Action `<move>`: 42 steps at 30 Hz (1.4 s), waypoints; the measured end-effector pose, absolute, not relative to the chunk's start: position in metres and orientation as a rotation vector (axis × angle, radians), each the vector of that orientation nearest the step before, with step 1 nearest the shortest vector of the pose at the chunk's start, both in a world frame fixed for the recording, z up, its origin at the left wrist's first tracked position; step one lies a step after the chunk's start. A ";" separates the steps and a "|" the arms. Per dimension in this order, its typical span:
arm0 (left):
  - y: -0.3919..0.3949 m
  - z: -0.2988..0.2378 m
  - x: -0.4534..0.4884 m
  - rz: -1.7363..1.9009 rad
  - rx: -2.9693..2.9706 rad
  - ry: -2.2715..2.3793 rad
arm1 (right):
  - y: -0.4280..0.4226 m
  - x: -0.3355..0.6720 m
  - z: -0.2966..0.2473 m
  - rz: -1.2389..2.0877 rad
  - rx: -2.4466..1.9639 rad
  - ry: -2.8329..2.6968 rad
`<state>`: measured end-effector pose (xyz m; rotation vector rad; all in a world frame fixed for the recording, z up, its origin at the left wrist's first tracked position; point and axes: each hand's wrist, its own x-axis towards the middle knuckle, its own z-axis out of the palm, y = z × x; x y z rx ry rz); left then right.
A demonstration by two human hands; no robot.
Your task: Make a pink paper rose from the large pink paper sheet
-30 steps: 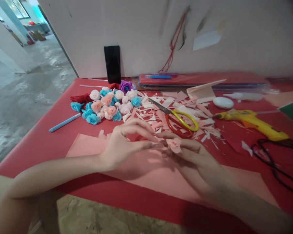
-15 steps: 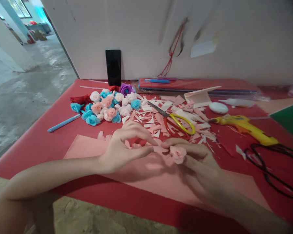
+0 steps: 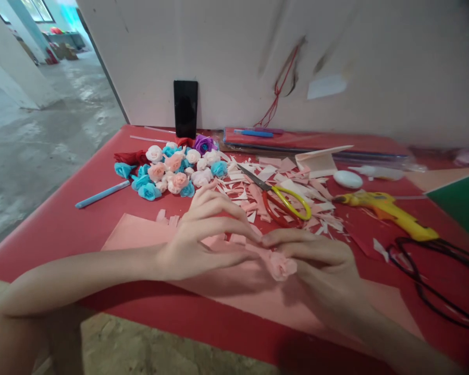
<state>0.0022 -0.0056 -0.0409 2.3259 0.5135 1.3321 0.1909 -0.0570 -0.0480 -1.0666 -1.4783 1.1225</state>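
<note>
Between my two hands is a small pink paper rose (image 3: 282,266), its ruffled bloom facing me. My right hand (image 3: 322,263) holds the rose with thumb and fingers around its base. My left hand (image 3: 209,239) pinches the pink paper strip at the rose's left side, its fingertips nearly meeting those of my right hand. A large sheet of pink crepe paper (image 3: 234,291) lies flat on the red table beneath both hands. The far end of the strip is hidden behind my fingers.
Scissors (image 3: 281,200) with red and yellow handles lie on pink and white paper scraps (image 3: 242,192). Finished paper flowers (image 3: 177,182) are heaped left of them. A yellow glue gun (image 3: 391,211) with black cord is at right. A black phone (image 3: 186,109) leans on the wall.
The rose has dropped a little and tilted toward me. My left hand has shifted right, its fingertips now closer to my right hand. The view has moved slightly.
</note>
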 end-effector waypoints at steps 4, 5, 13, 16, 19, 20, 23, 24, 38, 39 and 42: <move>-0.005 -0.038 0.002 1.285 2.258 0.504 | -0.060 0.187 -0.047 1.254 -1.041 -1.406; -0.005 -0.037 0.002 1.257 2.219 0.515 | -0.061 0.186 -0.047 1.305 -1.038 -1.346; -0.005 -0.042 0.008 1.087 1.715 0.705 | -0.060 0.173 -0.047 1.694 -1.024 -0.877; -0.008 -0.043 0.010 0.981 1.701 0.693 | -0.063 0.172 -0.045 1.795 -0.976 -0.835; -0.011 -0.043 0.010 0.937 1.695 0.654 | -0.067 0.173 -0.043 1.768 -0.993 -0.888; -0.012 -0.042 0.010 0.917 1.709 0.638 | -0.068 0.173 -0.042 1.725 -1.021 -0.932; -0.011 -0.041 0.007 0.854 1.770 0.603 | -0.069 0.175 -0.038 1.548 -1.137 -1.120; -0.011 -0.041 0.006 0.844 1.784 0.598 | -0.069 0.175 -0.037 1.481 -1.178 -1.171; -0.018 -0.031 0.003 1.036 2.547 0.457 | -0.071 0.166 -0.034 1.187 -1.288 -1.254; -0.018 -0.030 0.003 1.028 2.571 0.458 | -0.071 0.166 -0.035 1.193 -1.275 -1.270; -0.018 -0.029 0.003 1.027 2.616 0.446 | -0.071 0.166 -0.037 1.212 -1.254 -1.326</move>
